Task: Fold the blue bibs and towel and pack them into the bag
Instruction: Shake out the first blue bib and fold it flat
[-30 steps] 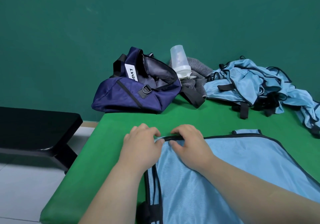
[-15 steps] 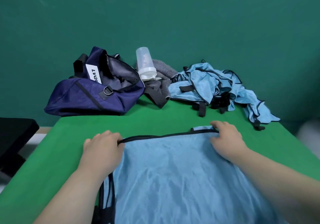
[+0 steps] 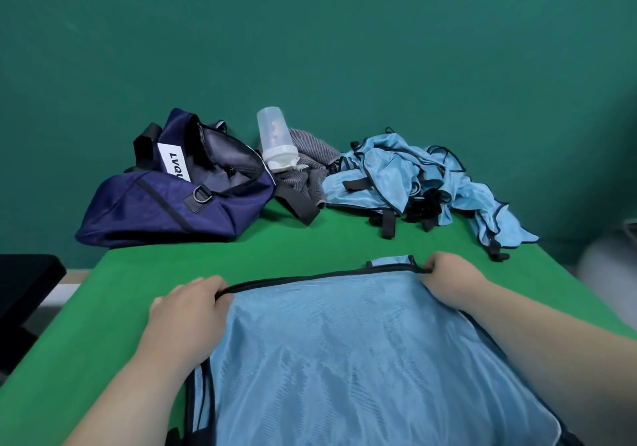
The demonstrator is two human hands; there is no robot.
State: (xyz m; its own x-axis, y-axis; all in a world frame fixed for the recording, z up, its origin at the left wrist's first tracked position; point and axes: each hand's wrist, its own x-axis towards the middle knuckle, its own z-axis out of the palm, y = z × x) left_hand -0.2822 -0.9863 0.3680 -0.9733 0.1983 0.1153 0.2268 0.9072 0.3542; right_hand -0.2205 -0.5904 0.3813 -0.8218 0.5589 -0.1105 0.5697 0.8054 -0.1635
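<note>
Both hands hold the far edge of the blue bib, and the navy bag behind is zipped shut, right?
No: the head view shows the navy bag lying open. The left hand and right hand do hold the far edge of the blue bib.

text: "LVQ" in black capitals; a fourth letter follows, partly hidden, can't tell which
on: white rectangular patch [image 3: 173, 165], letters running along its length, patch tilted
patch location: raised back flap of the dark navy fabric duffel bag [image 3: 155, 211], just left of its open mouth; bag's front edge covers the patch's lower end
bottle marks: translucent plastic shaker bottle [image 3: 274, 133] has faint marks on its wall, too blurred to read
</note>
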